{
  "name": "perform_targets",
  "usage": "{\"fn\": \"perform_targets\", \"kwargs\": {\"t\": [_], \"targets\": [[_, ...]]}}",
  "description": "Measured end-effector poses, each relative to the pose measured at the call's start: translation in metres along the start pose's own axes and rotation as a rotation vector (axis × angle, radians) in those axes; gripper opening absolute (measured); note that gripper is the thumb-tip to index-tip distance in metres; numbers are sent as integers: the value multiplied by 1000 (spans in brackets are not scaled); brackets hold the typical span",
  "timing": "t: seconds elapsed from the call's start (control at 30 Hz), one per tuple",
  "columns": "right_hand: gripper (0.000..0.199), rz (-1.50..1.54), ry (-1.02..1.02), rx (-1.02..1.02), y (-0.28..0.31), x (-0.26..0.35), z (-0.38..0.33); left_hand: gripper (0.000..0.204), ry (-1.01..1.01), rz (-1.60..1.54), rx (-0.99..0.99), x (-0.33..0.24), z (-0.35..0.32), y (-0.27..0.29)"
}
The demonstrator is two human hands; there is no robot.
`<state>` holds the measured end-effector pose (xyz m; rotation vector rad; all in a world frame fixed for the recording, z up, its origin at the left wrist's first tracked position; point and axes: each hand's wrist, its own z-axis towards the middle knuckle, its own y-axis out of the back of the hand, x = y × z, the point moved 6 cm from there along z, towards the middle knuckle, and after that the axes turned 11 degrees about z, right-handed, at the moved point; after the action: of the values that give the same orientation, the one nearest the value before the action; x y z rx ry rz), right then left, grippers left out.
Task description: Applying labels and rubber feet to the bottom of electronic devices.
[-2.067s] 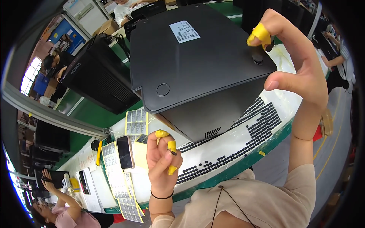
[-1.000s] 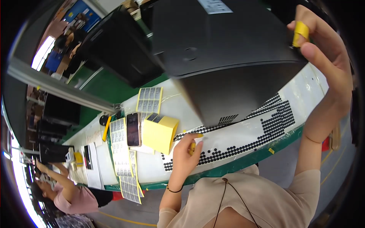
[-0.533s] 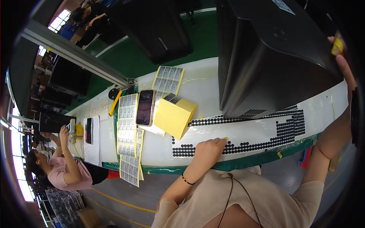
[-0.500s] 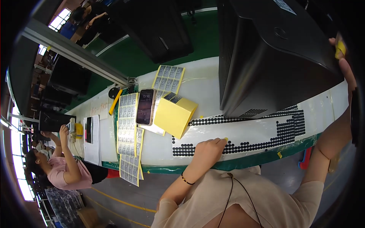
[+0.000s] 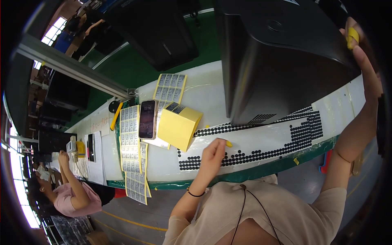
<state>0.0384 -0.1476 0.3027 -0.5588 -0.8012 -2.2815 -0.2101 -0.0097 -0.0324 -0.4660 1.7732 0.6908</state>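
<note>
black tower case [image 5: 281, 81]: probably heavy, stiff, slick; hold by corners | right hand [image 5: 368, 73]: at case corner, clamp unclear | left hand [image 5: 211, 158]: curled above black-dot sheet [image 5: 308, 131], pinch hidden

Beige top [image 5: 281, 200], black bracelet [image 5: 196, 195], yellow finger wraps [image 5: 352, 37].

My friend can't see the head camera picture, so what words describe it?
A person's right hand is at the corner of a big black vented case, while the left hand, a fingertip wrapped in yellow, is over rows of small black discs. A smartphone and printed label sheets lie to the left.
</note>
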Motion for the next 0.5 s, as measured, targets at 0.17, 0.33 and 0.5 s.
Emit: {"fn": "perform_targets", "kwargs": {"t": [0.17, 0.33, 0.5], "targets": [[12, -26, -2, 5, 1, 0, -7, 19, -78, 88, -3, -10, 7, 11], [12, -40, -11, -1, 5, -1, -15, 15, -99, 170, 106, -11, 1, 1], [12, -41, -20, -7, 8, 0, -20, 16, 111, -367, 170, 1, 1, -4]]}}
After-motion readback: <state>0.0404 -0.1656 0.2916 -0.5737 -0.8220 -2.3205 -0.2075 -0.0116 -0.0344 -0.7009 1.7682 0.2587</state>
